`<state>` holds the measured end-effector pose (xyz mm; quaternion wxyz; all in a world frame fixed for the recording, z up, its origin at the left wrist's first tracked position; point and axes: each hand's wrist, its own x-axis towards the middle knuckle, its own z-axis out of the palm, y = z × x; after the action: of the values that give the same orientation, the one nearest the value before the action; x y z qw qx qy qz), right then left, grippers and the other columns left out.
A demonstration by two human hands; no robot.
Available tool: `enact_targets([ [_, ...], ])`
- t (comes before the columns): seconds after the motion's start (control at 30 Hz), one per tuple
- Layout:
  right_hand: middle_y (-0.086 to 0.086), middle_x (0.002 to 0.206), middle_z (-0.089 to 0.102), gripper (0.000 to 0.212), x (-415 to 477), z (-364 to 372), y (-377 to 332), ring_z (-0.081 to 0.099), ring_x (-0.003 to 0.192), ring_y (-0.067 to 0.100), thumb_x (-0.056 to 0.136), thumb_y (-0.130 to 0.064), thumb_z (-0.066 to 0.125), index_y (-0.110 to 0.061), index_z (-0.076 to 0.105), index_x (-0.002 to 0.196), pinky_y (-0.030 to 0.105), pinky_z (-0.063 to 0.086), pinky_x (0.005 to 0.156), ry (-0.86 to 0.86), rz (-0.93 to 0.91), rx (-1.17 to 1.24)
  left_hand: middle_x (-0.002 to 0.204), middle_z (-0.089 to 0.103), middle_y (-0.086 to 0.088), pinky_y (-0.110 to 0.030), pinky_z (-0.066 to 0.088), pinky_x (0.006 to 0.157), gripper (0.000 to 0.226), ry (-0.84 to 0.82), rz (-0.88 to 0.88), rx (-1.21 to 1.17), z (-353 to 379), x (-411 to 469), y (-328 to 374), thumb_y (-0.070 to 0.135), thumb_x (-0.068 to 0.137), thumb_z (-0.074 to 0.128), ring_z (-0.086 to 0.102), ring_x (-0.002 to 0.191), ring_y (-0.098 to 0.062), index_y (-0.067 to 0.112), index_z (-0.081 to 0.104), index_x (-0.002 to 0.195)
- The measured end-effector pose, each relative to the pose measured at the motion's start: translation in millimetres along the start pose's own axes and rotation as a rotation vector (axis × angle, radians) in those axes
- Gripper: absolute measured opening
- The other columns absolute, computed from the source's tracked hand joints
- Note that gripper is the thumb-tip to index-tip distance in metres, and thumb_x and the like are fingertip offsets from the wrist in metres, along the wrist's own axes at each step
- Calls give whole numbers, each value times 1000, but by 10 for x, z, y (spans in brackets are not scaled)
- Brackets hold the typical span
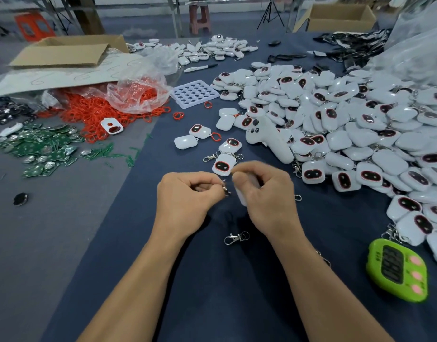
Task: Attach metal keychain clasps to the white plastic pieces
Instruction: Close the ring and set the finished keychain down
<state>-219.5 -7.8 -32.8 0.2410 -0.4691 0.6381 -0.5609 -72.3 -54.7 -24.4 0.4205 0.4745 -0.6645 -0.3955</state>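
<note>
Hands (185, 196) (269, 193) pinch clasp (226, 190), piece (242, 197); pile (348, 124) crowds right.

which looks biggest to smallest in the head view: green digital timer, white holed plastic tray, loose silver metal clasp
1. green digital timer, though nearer the camera, so real size unsure
2. white holed plastic tray
3. loose silver metal clasp, plainly smallest

Dark navy cloth over the bench (212, 280), plain, with a grey strip at left. Heaped white plastic pieces (360, 114), glossy, many with a black oval face ringed in red. Silver clasp (236, 238). Red-orange rings (89, 112); green circuit boards (47, 144) with silver discs. Lime-green timer (397, 270), black display, pink buttons. Brown cardboard box (64, 49). White tray (182, 103) with a regular grid of round holes.
</note>
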Motion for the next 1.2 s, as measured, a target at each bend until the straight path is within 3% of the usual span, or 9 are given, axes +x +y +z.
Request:
enact_targets([
  [0.1,-9,66,64,21,54,-84,-25,55,52,8,91,-28,68,-36,67,109,23,47,51,141,143,281,48,50,15,-12,34,50,16,211,-100,-15,-83,30,-5,27,62,68,40,47,-2,34,78,70],
  [0.2,-1,74,70,26,74,-141,-35,61,51,18,99,-13,64,-32,57,115,25,47,45,100,282,526,61,64,21,-19,43,59,17,370,-73,247,-161,44,-33,39,64,63,58,56,-2,47,71,76],
  [0.4,-10,96,76,54,27,-94,6,61,62,11,84,3,54,-47,50,104,29,53,58,-3,278,242,63,58,8,-19,24,50,14,97,208,829,41,15,-87,35,76,64,52,59,-15,25,64,66],
  [0.53,-8,90,78,45,20,-121,27,66,74,15,85,10,60,-34,70,79,36,51,64,-86,179,89,64,60,9,-28,42,55,8,7,225,712,38,50,-114,27,74,71,55,61,-15,26,67,66],
  [0.63,-17,81,74,39,-5,-88,29,62,68,4,85,4,64,-31,79,88,20,47,63,-133,123,-39,65,61,9,-33,50,62,2,-87,190,534,20,46,-105,28,70,69,56,63,-13,27,69,68],
  [0.73,-20,82,66,37,-6,-35,23,60,81,-4,91,-15,68,-43,66,115,9,43,69,-103,85,-161,68,62,10,-33,49,63,4,-116,156,449,4,61,-107,28,68,68,57,67,-13,29,70,72],
  [0.83,-11,79,65,26,9,-20,27,56,72,2,93,-22,68,-41,53,102,21,43,65,-108,88,-144,68,62,10,-31,48,63,12,-138,143,450,-18,77,-113,19,72,76,57,68,-13,29,71,68],
  [1.0,-5,81,66,19,8,-26,21,57,74,9,94,-24,66,-39,57,99,32,50,69,-152,53,-167,68,63,9,-27,45,64,15,-170,153,468,-25,83,-97,15,76,76,57,68,-13,29,75,71],
  [1.2,-5,76,62,20,20,-32,41,52,69,7,94,-18,63,-37,57,96,26,42,61,-175,45,-224,68,64,9,-29,46,66,16,-177,162,470,-25,65,-71,15,76,76,57,69,-13,30,75,71],
])
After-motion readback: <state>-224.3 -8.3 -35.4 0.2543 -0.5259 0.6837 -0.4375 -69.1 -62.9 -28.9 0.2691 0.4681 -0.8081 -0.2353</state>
